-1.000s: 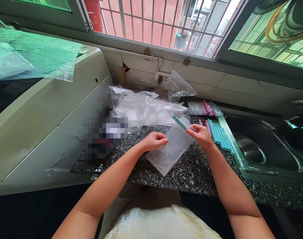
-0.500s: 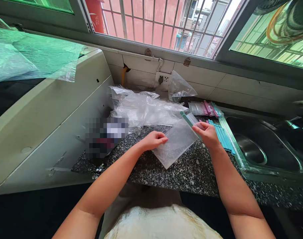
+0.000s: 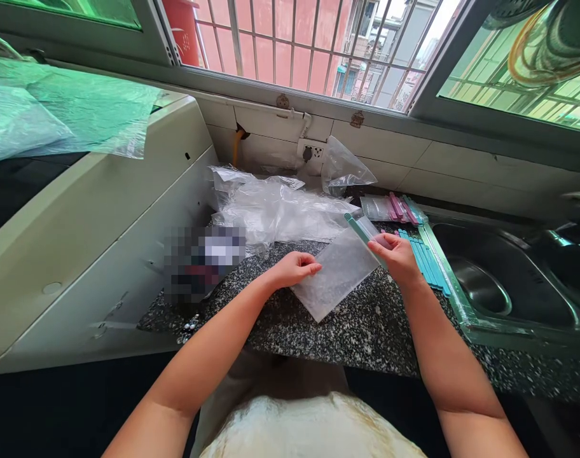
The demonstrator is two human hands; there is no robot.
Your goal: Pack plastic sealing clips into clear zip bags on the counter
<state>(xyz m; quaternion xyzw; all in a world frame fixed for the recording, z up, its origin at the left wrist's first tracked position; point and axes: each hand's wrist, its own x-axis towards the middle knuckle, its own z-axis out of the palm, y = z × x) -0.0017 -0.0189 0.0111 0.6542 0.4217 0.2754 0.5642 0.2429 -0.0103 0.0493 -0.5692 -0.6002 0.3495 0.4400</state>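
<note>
Pinched between thumb and fingers of the right hand [image 3: 395, 254] are a teal stick [image 3: 361, 232] and the upper corner of a small clear bag [image 3: 335, 273], right of the frame's centre; the stick slants up and left from the fist. Closed on the bag's left edge, the left hand [image 3: 292, 268] has its fingertips pressed together at centre frame. Held between both hands, the bag hangs just over the speckled counter [image 3: 366, 331], whose front edge runs close below it. Bare counter lies below and to the right of the bag. Just right of the right hand lies a row of teal sticks [image 3: 426, 261], touching the sink [image 3: 509, 292] rim. Crumpled clear plastic [image 3: 275, 210] is heaped behind the hands, a white appliance [image 3: 94, 210] walls off the left
</note>
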